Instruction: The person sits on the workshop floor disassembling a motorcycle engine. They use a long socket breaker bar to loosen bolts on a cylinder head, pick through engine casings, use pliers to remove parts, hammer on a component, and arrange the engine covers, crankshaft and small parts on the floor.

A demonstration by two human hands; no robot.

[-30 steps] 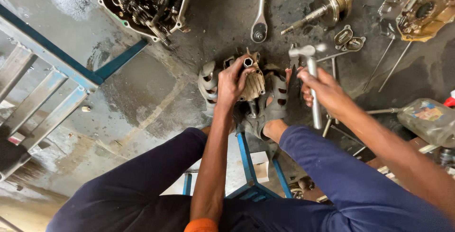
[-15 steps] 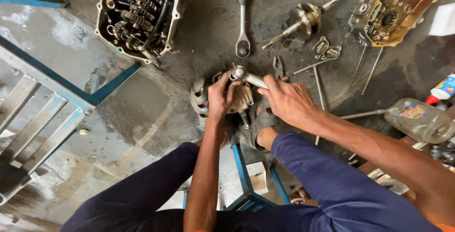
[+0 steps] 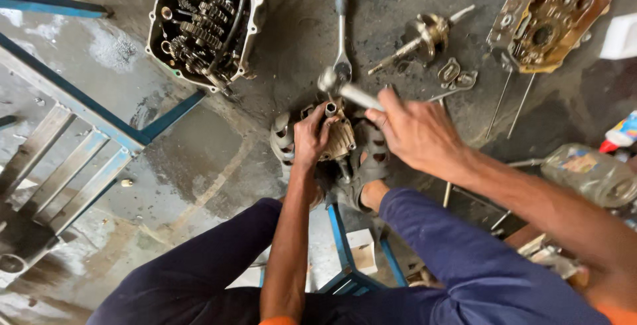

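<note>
Fingers [image 3: 317,128] of the left hand [image 3: 312,139] wrap a short metal tube [image 3: 330,108] upright on the finned engine cylinder [image 3: 332,140] under them; the right hand [image 3: 418,132] grips a hammer [image 3: 345,89], head just above the tube. Steady the tube, keep fingertips below its rim, and strike squarely.

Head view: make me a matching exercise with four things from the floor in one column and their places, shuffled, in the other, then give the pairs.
Things:
1. hammer
2. open engine case
3. clear bottle
4. finned cylinder part

Places:
A. lying at the right edge
B. at the top left, gears showing
C. in the right hand, head over the middle
D. under the left hand, between the feet

Pairs: 1-C, 2-B, 3-A, 4-D
</note>
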